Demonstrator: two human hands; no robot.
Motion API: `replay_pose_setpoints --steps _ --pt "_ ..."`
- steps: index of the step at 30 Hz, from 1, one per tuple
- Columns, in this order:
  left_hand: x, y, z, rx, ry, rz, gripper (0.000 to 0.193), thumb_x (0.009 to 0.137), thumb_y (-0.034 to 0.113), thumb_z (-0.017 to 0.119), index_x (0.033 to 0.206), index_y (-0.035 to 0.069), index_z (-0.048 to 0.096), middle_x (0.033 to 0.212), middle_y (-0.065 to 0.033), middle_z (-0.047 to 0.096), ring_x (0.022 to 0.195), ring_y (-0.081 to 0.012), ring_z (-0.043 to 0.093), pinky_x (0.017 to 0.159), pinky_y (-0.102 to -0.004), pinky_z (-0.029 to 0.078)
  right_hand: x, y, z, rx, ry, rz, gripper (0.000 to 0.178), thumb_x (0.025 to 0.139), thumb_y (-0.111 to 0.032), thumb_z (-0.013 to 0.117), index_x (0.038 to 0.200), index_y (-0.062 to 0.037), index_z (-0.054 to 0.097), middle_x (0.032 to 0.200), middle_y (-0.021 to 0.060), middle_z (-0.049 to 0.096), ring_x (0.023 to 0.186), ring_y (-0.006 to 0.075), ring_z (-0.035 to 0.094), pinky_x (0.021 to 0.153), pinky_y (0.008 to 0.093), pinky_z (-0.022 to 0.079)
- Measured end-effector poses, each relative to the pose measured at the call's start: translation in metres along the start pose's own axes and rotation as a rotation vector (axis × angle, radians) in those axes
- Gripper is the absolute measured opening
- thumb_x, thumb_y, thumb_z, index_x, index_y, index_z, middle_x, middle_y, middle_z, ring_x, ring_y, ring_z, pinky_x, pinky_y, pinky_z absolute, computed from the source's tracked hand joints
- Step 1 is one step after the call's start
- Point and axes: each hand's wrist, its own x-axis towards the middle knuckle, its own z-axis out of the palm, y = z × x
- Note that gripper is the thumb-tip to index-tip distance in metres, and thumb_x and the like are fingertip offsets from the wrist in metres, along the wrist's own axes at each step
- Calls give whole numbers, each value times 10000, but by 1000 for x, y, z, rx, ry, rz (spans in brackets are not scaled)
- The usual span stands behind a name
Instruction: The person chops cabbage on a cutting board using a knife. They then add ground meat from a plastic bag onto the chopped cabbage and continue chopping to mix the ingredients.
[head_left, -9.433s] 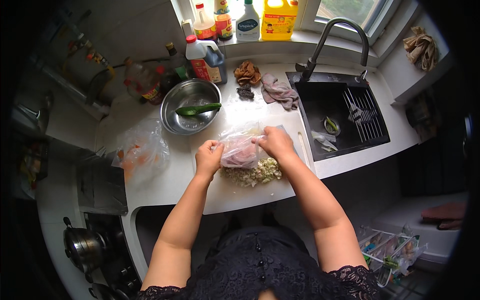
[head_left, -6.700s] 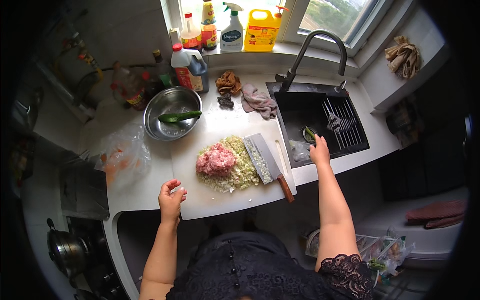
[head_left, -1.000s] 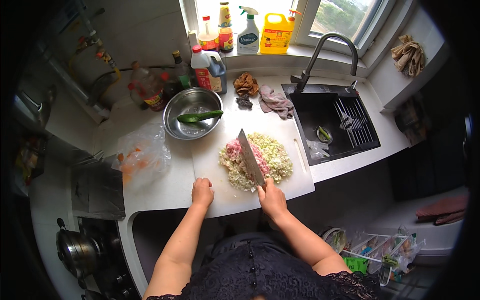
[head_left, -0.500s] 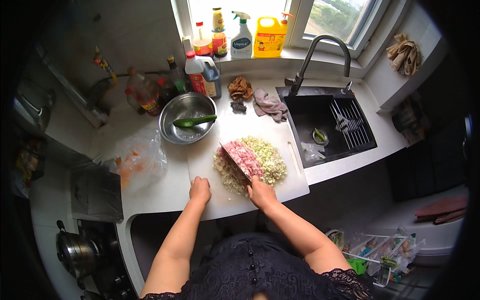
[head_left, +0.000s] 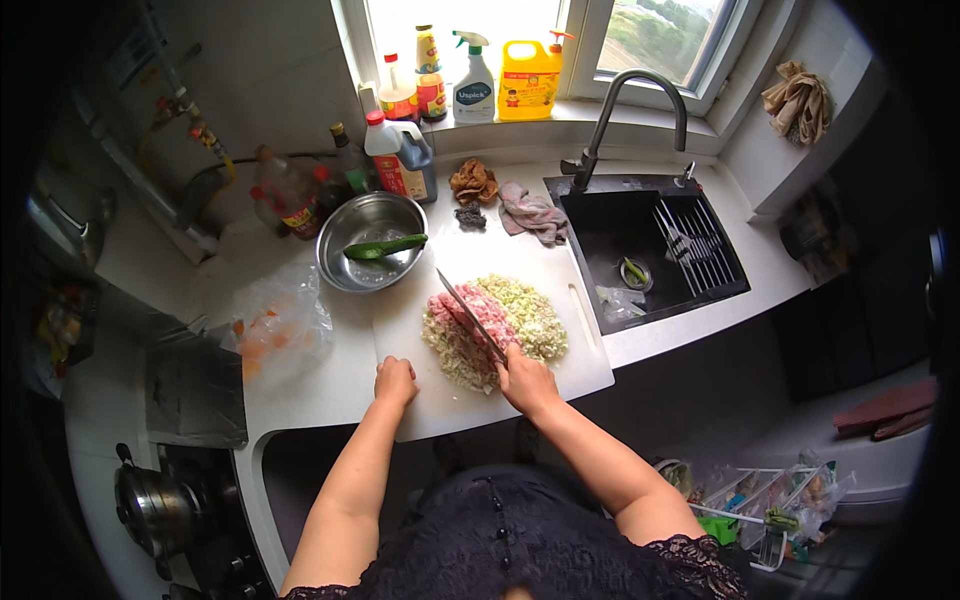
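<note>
the right hand (head_left: 528, 380) has its grip closed around the handle end of a broad grey metal cleaver (head_left: 472, 318), whose blade stands nearly on edge, slanting away to the left across the pink minced meat (head_left: 494, 305). that meat sits atop a spread of pale green chopped vegetable (head_left: 540, 325) on the white rectangular cutting board (head_left: 430, 410). the left hand (head_left: 396, 381) is curled into a loose fist over the board's left edge, clear of the blade, with nothing seen in it; that seems a sound place for it. for even work, short, level strokes should serve best, shifting the blade a little each time and folding stray bits inward from the rim.
</note>
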Motion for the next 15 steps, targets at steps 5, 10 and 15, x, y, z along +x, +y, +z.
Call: replay_pose_setpoints --steps 5,10,15 --pt "0 2 -1 14 33 9 182 669 93 737 828 92 649 1035 -132 539 1040 -330 504 891 -391 469 9 15 3 3 43 8 275 881 -269 532 1024 -50 446 838 239 639 812 441 606 732 532 462" --pt "-11 10 5 24 85 2 212 687 95 723 884 79 646 1060 -138 531 1047 -331 499 897 -395 465 9 29 4 -5 21 64 285 893 -274 516 1058 -52 449 880 225 646 851 435 610 771 531 458" --pt "-19 20 -1 46 53 -19 278 676 85 734 935 81 635 1100 -134 509 1084 -333 475 910 -393 463 0 16 -18 12 -10 62 284 894 -278 521 1060 -58 452 894 228 644 884 425 609 781 515 463"
